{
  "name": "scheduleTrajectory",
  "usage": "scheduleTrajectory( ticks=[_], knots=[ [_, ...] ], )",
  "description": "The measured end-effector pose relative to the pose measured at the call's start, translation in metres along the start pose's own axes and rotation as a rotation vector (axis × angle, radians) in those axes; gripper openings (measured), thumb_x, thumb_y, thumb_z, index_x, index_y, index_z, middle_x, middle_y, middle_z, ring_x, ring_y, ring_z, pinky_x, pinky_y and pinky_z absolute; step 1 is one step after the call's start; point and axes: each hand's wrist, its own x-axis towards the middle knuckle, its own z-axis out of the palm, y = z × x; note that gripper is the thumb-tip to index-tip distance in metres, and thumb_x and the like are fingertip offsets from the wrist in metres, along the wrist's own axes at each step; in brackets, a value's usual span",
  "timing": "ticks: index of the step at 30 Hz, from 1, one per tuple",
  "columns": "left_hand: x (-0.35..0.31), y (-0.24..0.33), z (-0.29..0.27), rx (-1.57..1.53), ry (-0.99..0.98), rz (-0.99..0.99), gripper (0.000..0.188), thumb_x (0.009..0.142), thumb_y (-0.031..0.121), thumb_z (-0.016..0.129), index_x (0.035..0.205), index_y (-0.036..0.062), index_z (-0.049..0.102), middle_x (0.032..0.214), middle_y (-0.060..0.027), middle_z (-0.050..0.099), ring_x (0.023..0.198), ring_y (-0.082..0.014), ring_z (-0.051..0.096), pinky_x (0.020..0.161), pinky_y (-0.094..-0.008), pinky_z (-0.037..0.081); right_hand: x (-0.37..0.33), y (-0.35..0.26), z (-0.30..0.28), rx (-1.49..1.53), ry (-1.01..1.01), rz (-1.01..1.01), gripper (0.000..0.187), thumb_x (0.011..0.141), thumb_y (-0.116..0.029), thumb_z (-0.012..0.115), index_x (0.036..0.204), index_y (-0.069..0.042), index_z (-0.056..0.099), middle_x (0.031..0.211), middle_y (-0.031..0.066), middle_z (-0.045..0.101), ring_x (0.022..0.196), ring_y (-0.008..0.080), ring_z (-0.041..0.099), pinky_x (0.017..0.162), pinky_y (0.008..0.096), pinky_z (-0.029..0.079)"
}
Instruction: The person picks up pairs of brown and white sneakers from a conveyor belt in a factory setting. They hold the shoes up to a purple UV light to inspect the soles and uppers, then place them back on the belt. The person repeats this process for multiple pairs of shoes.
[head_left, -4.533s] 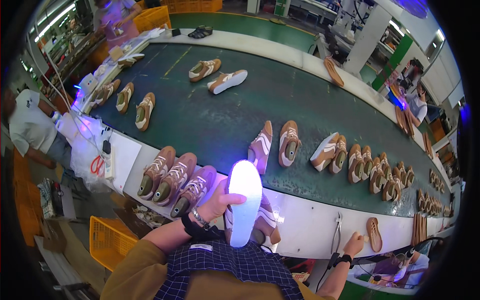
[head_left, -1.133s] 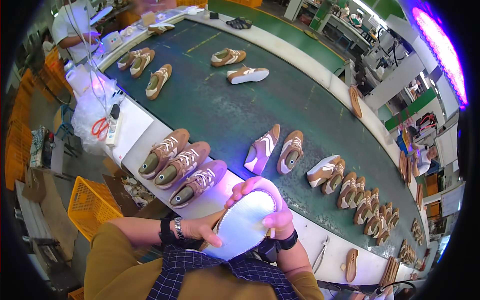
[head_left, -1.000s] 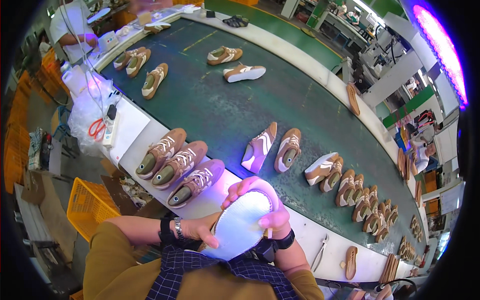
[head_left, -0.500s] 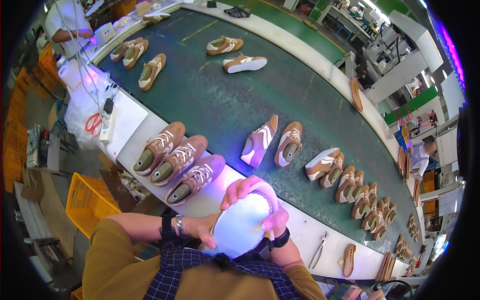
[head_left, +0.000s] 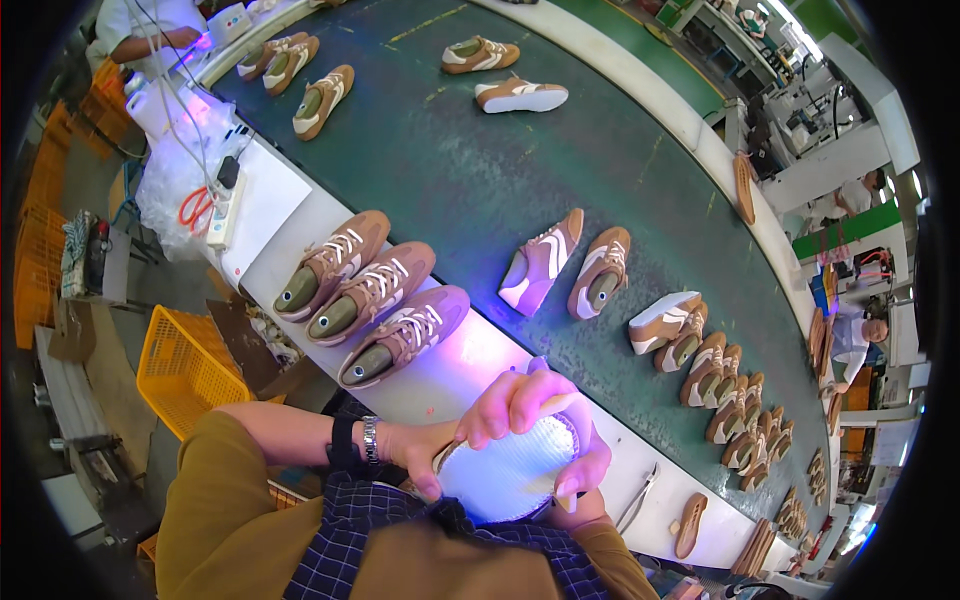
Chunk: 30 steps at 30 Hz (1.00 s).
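Close in front of my chest I hold a shoe with its white, stitched-edge underside turned up. My left hand closes on its left end, the thumb lying along the edge. My right hand grips the far right end, where a pale, bent sole-like piece curves around the rim. Fingers hide much of the shoe's sides. Just beyond, on the white ledge, stand three brown laced shoes with green lasts inside.
Several brown and white shoes stand along the green conveyor belt. Pliers and a brown sole lie on the ledge at right. A yellow crate is at left, near a power strip. Another person works far left.
The held shoe has moved slightly right and tilted, with both hands still around it. My view has shifted, so the shoes on the belt and ledge appear displaced.
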Motion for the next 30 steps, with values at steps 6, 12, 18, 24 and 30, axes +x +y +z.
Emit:
scheduleTrajectory(
  ticks=[6, 12, 18, 24, 30],
  knots=[
    [-0.004, -0.002, -0.012, 0.101, -0.037, -0.125, 0.088, 0.05, 0.021, 0.08, 0.126, 0.0046, 0.041, 0.118, -0.0072, 0.051, 0.113, -0.0166, 0.047, 0.095, -0.0321, 0.038, 0.006, 0.005, -0.011, 0.029, -0.106, -0.031, 0.048, 0.05, -0.021, 0.073, 0.087, 0.0, 0.051, 0.088, 0.0158, 0.05, 0.082, 0.0276, 0.053, 0.076, 0.0387, 0.043],
    [-0.007, -0.005, -0.017, 0.02, -0.041, -0.165, 0.085, 0.049, 0.017, 0.08, 0.125, 0.0052, 0.043, 0.119, -0.0072, 0.051, 0.112, -0.0167, 0.048, 0.094, -0.0317, 0.039, 0.009, 0.013, -0.022, 0.043, -0.135, -0.033, 0.048, 0.051, -0.023, 0.075, 0.086, -0.001, 0.051, 0.088, 0.0156, 0.05, 0.08, 0.0265, 0.053, 0.075, 0.0374, 0.043],
    [-0.005, -0.043, -0.036, 0.098, -0.113, -0.037, 0.083, 0.048, 0.017, 0.08, 0.122, 0.0049, 0.047, 0.117, -0.0074, 0.053, 0.111, -0.0169, 0.048, 0.093, -0.0309, 0.04, 0.016, 0.023, -0.035, 0.036, -0.292, -0.124, 0.047, 0.054, -0.025, 0.076, 0.087, -0.002, 0.051, 0.088, 0.0144, 0.049, 0.081, 0.0268, 0.054, 0.074, 0.0407, 0.044],
    [-0.01, -0.058, -0.045, 0.051, -0.139, -0.086, 0.081, 0.048, 0.015, 0.08, 0.122, 0.0044, 0.047, 0.116, -0.0066, 0.053, 0.111, -0.0164, 0.048, 0.093, -0.0308, 0.039, 0.029, 0.018, -0.039, 0.02, -0.421, -0.13, 0.052, 0.055, -0.028, 0.076, 0.093, -0.002, 0.051, 0.089, 0.0137, 0.048, 0.083, 0.0289, 0.055, 0.075, 0.0443, 0.045],
    [-0.01, -0.064, -0.049, 0.073, -0.149, -0.074, 0.086, 0.05, 0.019, 0.08, 0.125, 0.0041, 0.044, 0.117, -0.0074, 0.052, 0.111, -0.017, 0.048, 0.094, -0.0314, 0.039, 0.028, 0.02, -0.041, 0.033, -0.43, -0.112, 0.062, 0.054, -0.033, 0.076, 0.1, -0.002, 0.05, 0.093, 0.0138, 0.048, 0.084, 0.0297, 0.055, 0.078, 0.0432, 0.046]
  ],
)
